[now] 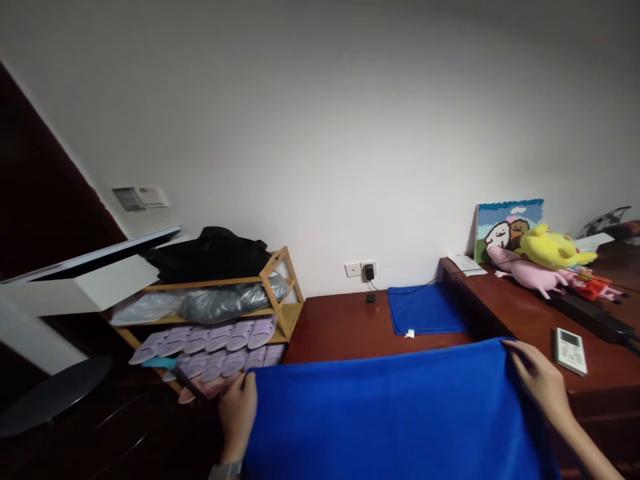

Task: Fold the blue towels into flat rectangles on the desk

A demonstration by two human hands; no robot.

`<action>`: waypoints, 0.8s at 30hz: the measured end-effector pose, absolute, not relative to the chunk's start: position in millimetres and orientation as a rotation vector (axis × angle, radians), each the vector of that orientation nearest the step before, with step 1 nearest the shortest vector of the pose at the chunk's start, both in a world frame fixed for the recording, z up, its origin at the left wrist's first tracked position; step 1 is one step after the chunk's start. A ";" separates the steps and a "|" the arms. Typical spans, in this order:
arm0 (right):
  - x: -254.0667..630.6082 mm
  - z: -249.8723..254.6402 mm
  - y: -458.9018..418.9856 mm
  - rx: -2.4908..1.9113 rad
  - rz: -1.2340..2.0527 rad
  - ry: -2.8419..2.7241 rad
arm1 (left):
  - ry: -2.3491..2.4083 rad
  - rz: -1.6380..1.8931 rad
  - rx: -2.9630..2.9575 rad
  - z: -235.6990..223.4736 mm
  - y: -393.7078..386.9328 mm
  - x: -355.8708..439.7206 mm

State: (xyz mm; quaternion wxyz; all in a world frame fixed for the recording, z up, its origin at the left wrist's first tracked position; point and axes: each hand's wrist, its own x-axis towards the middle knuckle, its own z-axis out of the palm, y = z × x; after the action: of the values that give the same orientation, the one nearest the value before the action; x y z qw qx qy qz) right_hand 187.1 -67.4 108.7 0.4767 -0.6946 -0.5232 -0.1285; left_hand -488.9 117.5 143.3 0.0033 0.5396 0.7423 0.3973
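Observation:
A blue cloth [390, 413] is stretched out between my two hands, its top edge nearly level and its lower part running past the bottom of the view. At the cloth's upper left corner, my left hand [239, 410] pinches it closed. My right hand [540, 377] grips the upper right corner between thumb and fingers. Beyond the held cloth, a second blue cloth [427, 310], folded flat with a small white tag, lies on the red-brown wooden table [340, 327] against the wall.
Left stands a wooden rack [287, 320] with purple slippers [225, 333], a black bag [213, 257] and an open white box [115, 280]. Right, a higher cabinet top bears plush toys [555, 250], a picture [510, 227] and a remote control [570, 351]. A black plug [369, 272] sits in the wall socket.

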 end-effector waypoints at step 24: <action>107.5 -74.8 19.0 -2.462 0.046 -1.726 | 2.135 0.349 2.384 -45.8 139.7 -437.9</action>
State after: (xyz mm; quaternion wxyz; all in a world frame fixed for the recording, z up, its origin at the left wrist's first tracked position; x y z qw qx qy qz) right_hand 107.5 19.0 -74.8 0.0672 -0.8169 -0.5727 0.0153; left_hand -437.9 139.7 -45.8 -0.0391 0.7400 0.6627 0.1082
